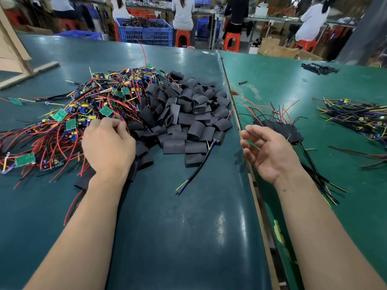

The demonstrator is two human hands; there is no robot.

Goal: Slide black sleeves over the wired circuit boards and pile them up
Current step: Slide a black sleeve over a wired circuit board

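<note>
Red wires (pixel 62 141) tangle under my left hand (pixel 107 143), fingers curled into the boards (pixel 71 124) beside the sleeves (pixel 184 114); right hand (pixel 270 151) hangs open, empty. Pulling one board could drag several.

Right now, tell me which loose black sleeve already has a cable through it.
The sleeve at the black sleeve heap's near right edge: a black cable trails out toward the person.
</note>
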